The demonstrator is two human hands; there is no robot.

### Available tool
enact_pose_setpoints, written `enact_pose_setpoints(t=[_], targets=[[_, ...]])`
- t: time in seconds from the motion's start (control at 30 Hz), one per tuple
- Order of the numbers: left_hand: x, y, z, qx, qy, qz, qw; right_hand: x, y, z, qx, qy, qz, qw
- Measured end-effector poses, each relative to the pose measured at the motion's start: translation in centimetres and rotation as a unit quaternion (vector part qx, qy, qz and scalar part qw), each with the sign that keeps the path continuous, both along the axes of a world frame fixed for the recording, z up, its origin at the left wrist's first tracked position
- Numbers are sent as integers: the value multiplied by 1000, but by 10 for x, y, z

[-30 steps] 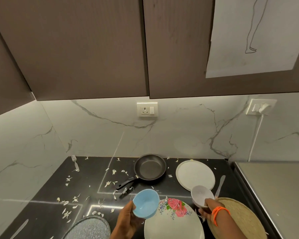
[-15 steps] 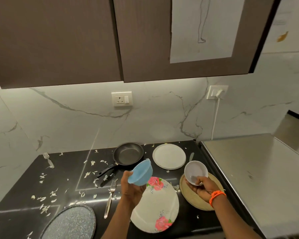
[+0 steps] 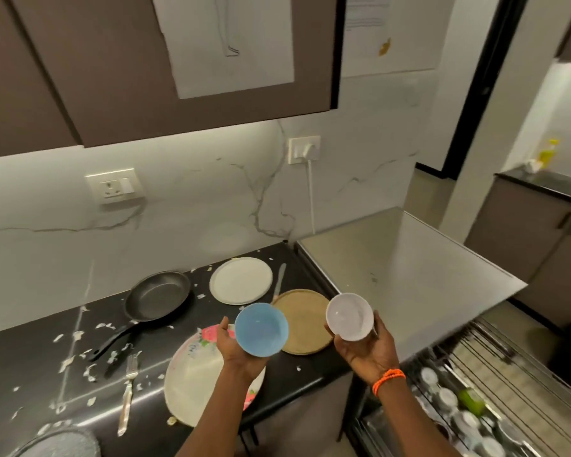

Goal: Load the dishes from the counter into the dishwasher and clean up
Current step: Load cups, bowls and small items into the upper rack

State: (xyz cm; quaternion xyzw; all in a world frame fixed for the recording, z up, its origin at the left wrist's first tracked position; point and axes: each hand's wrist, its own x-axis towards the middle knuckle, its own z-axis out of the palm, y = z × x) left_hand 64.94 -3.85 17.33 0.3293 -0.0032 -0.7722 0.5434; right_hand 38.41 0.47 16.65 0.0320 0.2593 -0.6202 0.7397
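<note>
Cupping a round light-blue bowl (image 3: 261,329), the left hand (image 3: 236,349) holds it above the black counter (image 3: 30,367); the right hand (image 3: 366,349) grips a round white bowl (image 3: 349,316) just beside it. Under the left hand lies a floral white plate (image 3: 195,380); below the right, the open wire dishwasher rack (image 3: 495,367).

Both forearms are seen bare, with no sleeves worn; an orange beaded bracelet (image 3: 388,379) is worn on the right wrist.
</note>
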Motion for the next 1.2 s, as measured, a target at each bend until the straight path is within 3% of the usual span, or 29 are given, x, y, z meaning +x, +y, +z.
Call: enact_pose_setpoints(t=[0.27,0.47,0.8,0.93,1.07,1.2], targets=[[-149,30,-2,40,66,-151,985,-98,75,17,-16,44,-39,998],[-262,83,-8,34,63,-265,962,-192,146,-3,3,69,-69,995],[-379,131,-46,74,3,-348,935,-297,221,-26,20,92,-106,990],[-435,123,-67,72,-42,-366,927,-343,228,-38,85,120,-138,980],[-494,115,-86,83,-76,-400,910,-385,234,-55,215,188,-151,946],[-531,117,-103,99,-91,-436,890,-420,248,-64,275,217,-166,922]])
